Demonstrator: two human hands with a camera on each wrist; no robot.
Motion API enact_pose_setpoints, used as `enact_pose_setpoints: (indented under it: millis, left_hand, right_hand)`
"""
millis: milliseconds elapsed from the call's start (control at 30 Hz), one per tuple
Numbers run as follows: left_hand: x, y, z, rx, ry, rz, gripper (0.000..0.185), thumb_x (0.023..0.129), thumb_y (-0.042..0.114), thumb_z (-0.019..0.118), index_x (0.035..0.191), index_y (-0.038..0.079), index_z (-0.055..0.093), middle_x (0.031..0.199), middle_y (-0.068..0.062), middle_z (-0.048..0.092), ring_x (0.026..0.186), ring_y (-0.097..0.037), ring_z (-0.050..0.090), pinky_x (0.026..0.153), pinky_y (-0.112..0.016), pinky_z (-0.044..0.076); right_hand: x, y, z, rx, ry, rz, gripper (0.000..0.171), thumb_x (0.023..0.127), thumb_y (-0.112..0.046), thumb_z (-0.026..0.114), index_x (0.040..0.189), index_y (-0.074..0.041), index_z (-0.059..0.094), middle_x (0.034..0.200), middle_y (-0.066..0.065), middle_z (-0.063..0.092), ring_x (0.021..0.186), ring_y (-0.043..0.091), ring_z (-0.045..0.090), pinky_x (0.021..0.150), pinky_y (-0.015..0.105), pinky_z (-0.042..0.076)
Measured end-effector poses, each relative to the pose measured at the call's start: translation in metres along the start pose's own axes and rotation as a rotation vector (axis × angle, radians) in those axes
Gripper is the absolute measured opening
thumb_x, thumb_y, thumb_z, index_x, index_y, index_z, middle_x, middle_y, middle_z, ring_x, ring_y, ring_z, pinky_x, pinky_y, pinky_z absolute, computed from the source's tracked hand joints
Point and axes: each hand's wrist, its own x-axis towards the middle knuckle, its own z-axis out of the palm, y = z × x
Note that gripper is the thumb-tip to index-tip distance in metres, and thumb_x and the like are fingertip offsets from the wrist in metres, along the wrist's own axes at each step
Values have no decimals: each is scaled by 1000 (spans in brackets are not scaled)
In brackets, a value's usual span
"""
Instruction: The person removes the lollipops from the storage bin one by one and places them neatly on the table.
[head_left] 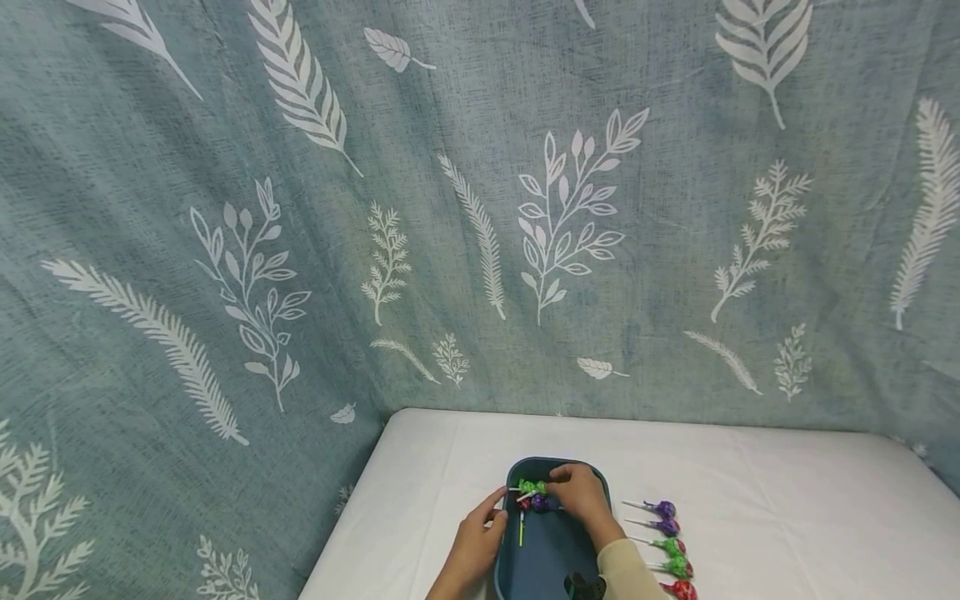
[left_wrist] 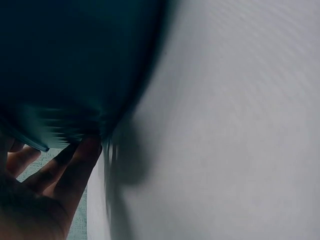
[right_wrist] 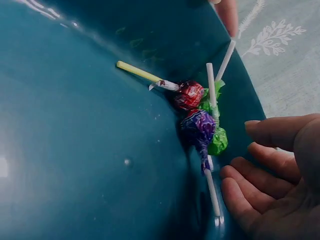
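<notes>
The lollipops (right_wrist: pixel 200 117) are heaped in the teal tray (head_left: pixel 551 554), partly hidden in the head view by the empty, relaxed right hand (head_left: pixel 581 493). The tray's edge is touched by the left hand (head_left: pixel 476 546) with straight fingers; its wrist view is blurred.

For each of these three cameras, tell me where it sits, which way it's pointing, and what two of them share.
Head: worn on the head, facing forward and down at the white table; shows both hands at the teal tray, loose lollipops to its right, leaf-print curtain behind.
Left wrist: close under the tray's blurred edge; shows the left hand, fingers touching the tray.
Right wrist: looks into the tray at the lollipop cluster; shows the right hand, fingers relaxed beside it.
Shared: head and right wrist both show the tray's lollipops.
</notes>
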Motion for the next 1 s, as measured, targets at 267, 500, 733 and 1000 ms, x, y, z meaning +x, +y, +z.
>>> enact_pose_setpoints:
  millis: [267,500,733,1000]
  left_hand:
    - [0,1,-1,1,2,-3,44,101,17,57,143,5,57,107,-14,73,88,-22,68,76,-40,54]
    - [0,0,0,10,-9,-18,44,101,18,56,143,6,57,107,-13,73,88,-19,68,77,-40,54]
    - [0,-3,0,25,-13,-9,43,101,17,56,143,5,57,106,-13,73,88,-17,67,77,-39,54]
    - [-1,-2,-1,14,-13,2,44,102,17,56,144,5,56,107,-13,73,91,-19,67,77,-39,54]
  right_hand:
    - [5,5,7,-23,-11,19,22,85,-11,78,101,4,73,103,20,70,97,38,66,84,54,51]
    - [3,7,9,-10,-12,4,21,85,-9,78,101,4,73,101,18,71,95,36,66,83,54,51]
    - [2,13,12,14,-12,-17,20,81,-8,80,97,2,73,97,16,71,90,33,66,81,53,52]
    - [1,15,15,0,-50,-50,21,81,-4,78,101,4,73,96,16,72,89,31,67,81,51,53]
